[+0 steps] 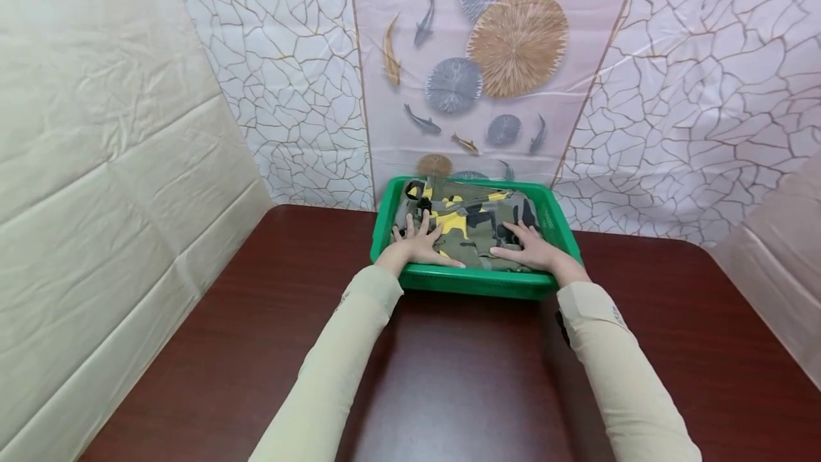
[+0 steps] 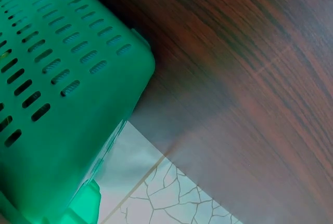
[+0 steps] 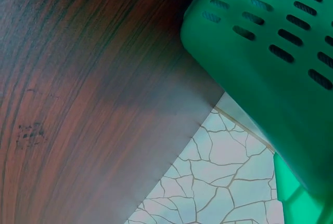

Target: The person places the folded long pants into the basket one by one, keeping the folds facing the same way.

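A folded camouflage garment point(image 1: 471, 230) in grey, olive, black and yellow lies inside a green plastic basket point(image 1: 474, 282) at the table's far side. My left hand point(image 1: 420, 244) rests with spread fingers on the cloth's left part. On the right part lies my right hand point(image 1: 529, 248), its fingers also extended over the fabric. Both wrists cross the basket's near rim. In the left wrist view only the slotted basket wall point(image 2: 78, 94) shows, and the right wrist view has a similar slotted wall point(image 3: 260, 78); neither hand appears there.
The dark red-brown wooden table point(image 1: 468, 376) extends in front of and beside the basket. Close behind it hangs a patterned wall covering point(image 1: 308, 91) with crackle lines, fish and round leaf shapes. Beige sheeting point(image 1: 115, 162) borders the left side.
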A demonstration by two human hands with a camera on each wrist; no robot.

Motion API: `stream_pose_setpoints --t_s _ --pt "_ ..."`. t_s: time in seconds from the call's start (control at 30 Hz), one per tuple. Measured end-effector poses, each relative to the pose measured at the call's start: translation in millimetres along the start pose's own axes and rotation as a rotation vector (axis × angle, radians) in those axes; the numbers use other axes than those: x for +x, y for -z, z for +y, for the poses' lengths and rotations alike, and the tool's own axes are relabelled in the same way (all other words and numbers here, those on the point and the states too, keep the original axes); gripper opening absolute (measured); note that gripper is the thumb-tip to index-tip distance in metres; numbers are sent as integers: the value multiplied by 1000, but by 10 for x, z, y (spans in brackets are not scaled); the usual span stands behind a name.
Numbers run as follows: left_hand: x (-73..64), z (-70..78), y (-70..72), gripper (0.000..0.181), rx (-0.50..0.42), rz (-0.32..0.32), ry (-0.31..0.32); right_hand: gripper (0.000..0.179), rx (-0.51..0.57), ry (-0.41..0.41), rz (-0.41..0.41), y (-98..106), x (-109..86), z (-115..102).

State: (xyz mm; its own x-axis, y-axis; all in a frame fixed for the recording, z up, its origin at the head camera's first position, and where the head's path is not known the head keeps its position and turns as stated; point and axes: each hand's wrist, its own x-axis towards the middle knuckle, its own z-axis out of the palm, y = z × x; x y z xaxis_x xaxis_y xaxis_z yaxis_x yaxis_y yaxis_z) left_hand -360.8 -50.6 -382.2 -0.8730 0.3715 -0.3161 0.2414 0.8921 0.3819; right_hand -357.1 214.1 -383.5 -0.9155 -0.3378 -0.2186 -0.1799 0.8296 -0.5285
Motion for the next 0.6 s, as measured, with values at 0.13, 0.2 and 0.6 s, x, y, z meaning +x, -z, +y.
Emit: stream_pose_setpoints --t_s 0.13,0.2,0.6 --pt "-5 1 16 98 -16 5 -10 89 -6 11 21 8 -6 -14" --pt "-19 -3 35 97 -26 3 -15 87 -11 23 40 16 -14 -27" --pt "-179 -275 507 70 85 202 -178 74 -67 98 282 531 -322 119"
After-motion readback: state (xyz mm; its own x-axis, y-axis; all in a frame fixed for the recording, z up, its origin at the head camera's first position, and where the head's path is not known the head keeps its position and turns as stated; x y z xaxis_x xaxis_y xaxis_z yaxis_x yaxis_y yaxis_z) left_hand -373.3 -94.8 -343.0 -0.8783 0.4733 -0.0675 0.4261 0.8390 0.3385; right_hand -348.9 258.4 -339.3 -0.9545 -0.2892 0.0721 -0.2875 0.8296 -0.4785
